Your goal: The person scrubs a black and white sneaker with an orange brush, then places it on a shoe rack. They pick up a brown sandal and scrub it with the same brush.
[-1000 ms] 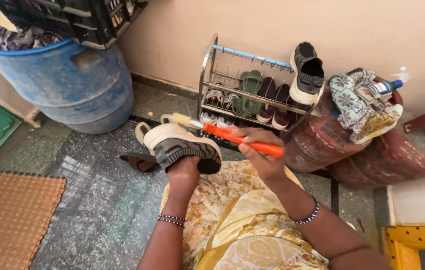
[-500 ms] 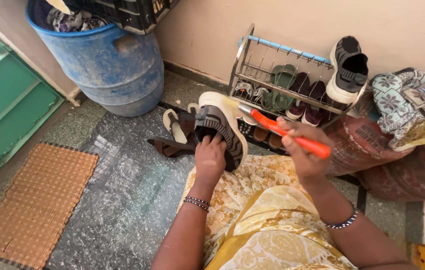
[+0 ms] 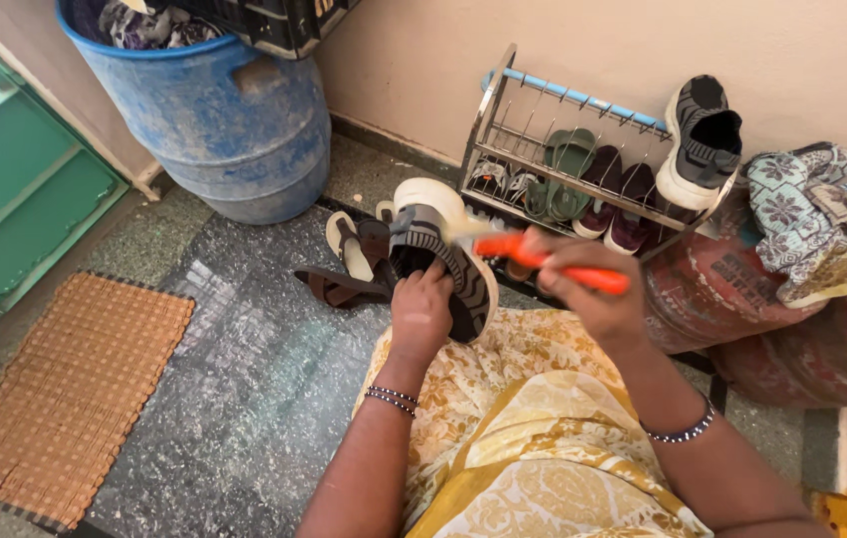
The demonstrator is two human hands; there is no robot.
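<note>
I saw my left hand (image 3: 422,309) raised over my lap, fingers tucked inside a grey striped sneaker (image 3: 440,257), holding it sole-outward and tilted. My right hand (image 3: 586,299) was wrapped firmly around an orange-handled brush (image 3: 533,257), wrist bent inward, bristles touching the shoe's white sole edge. A metal shoe rack (image 3: 583,164) stood just behind, and a blue barrel (image 3: 214,120) stood to the left.
</note>
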